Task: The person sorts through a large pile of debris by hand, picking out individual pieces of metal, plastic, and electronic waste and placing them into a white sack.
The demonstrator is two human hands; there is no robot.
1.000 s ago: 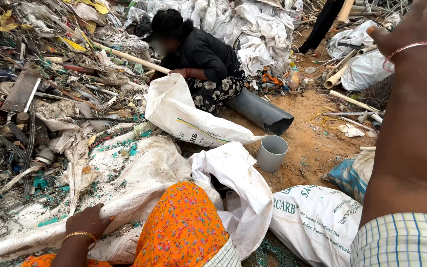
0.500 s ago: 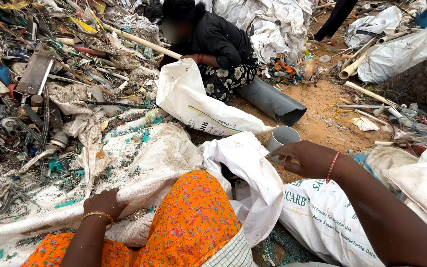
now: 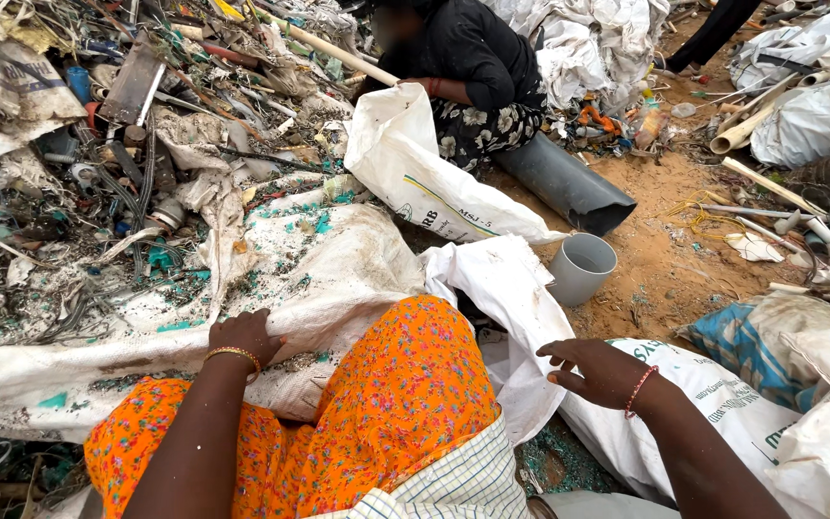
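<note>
Left hand (image 3: 245, 336) pressed on a dirty white woven sack (image 3: 146, 327) spread over the ground, fingers curled narrow and gripping its cloth beside an orange-clad knee (image 3: 405, 384). Right hand (image 3: 599, 373) hovering just over a folded white sack (image 3: 506, 317), fingers spread loose, holding nothing. Beyond, a printed white bag (image 3: 415, 173) leaning before a crouching person in black (image 3: 477, 58); a grey plastic cup (image 3: 581, 268) upright on sand near a dark pipe (image 3: 569, 183). Scrap heap (image 3: 60, 144) at left.

Your dirty white sack (image 3: 319, 279) lies spread flat, speckled green; the cleaner white sack (image 3: 521, 317) gapes open beside your knee.
</note>
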